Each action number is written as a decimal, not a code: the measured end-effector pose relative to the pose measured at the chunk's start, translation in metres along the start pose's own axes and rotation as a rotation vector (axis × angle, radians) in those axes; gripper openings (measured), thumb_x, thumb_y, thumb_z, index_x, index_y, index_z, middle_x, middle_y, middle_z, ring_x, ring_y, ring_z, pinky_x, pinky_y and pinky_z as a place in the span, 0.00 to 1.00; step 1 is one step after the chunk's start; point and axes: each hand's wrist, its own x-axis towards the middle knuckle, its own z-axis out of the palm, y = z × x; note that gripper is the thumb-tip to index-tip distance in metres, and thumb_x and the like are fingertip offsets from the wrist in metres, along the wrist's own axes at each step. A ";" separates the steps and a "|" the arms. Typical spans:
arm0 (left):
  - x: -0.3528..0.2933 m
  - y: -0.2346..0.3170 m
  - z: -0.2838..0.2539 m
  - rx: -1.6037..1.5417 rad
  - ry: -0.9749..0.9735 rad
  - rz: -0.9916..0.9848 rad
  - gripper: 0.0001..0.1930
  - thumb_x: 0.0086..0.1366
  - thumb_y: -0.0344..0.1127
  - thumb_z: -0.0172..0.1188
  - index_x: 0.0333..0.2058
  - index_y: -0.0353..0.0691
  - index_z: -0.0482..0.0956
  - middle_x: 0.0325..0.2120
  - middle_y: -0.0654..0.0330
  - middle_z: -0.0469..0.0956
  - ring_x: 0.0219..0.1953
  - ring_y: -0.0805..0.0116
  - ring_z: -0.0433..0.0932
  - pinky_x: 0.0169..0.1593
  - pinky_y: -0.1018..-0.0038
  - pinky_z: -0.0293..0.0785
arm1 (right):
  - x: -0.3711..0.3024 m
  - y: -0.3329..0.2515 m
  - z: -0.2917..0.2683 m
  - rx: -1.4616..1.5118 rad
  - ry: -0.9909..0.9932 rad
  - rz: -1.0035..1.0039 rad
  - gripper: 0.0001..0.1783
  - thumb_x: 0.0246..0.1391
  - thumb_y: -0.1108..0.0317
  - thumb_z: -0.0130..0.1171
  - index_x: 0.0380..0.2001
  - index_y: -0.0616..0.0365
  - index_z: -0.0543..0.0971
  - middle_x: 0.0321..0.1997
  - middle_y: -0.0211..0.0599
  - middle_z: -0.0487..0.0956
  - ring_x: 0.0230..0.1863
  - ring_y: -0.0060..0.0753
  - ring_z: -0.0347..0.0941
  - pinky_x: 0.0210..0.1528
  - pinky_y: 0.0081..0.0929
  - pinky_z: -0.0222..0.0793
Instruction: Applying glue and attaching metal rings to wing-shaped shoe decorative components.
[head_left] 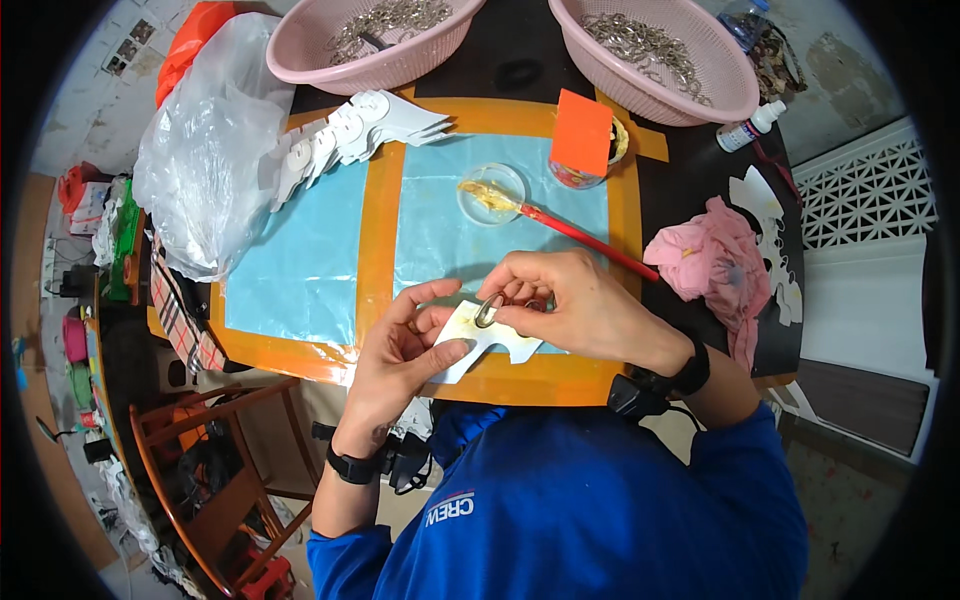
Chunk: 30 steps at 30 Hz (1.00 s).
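Note:
My left hand (398,348) pinches a white cut-out card (472,332) with a yellowish smear on it, just above the table's near edge. Between the thumb and fingers of my right hand (575,305) is a small oval metal clip (487,311), set against the smeared part of the card. Beyond my hands sits a shallow clear dish (492,212) of yellow paste. A red-handled brush (585,241) rests with its paste-covered end in that dish. A fanned stack of white cards (350,135) lies at the far left.
Two pink baskets (290,62) (735,88) of metal clips stand at the back. A tin (577,177) with an orange card on it, a white bottle (740,133), and a pink cloth (715,265) are at right. A plastic bag (205,170) bulges at left; a wooden chair (220,500) stands lower left.

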 end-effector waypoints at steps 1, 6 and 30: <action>-0.001 0.000 0.000 -0.003 0.006 -0.003 0.32 0.68 0.18 0.65 0.68 0.34 0.65 0.51 0.55 0.82 0.53 0.69 0.82 0.58 0.74 0.79 | 0.000 0.001 0.000 -0.002 0.006 -0.003 0.10 0.61 0.75 0.65 0.46 0.64 0.82 0.36 0.33 0.85 0.37 0.19 0.81 0.40 0.20 0.76; -0.003 0.000 0.002 0.056 0.023 0.039 0.34 0.65 0.19 0.69 0.68 0.34 0.66 0.51 0.55 0.83 0.53 0.70 0.82 0.58 0.75 0.78 | 0.001 0.006 0.003 -0.018 0.022 -0.016 0.10 0.62 0.75 0.65 0.46 0.64 0.82 0.35 0.34 0.86 0.37 0.20 0.81 0.40 0.22 0.76; 0.002 -0.026 0.031 0.032 0.307 0.187 0.41 0.62 0.16 0.70 0.71 0.35 0.61 0.45 0.56 0.85 0.49 0.70 0.83 0.57 0.73 0.78 | -0.002 0.010 0.015 -0.334 0.259 -0.307 0.09 0.52 0.76 0.71 0.38 0.60 0.87 0.41 0.35 0.76 0.42 0.30 0.78 0.37 0.27 0.75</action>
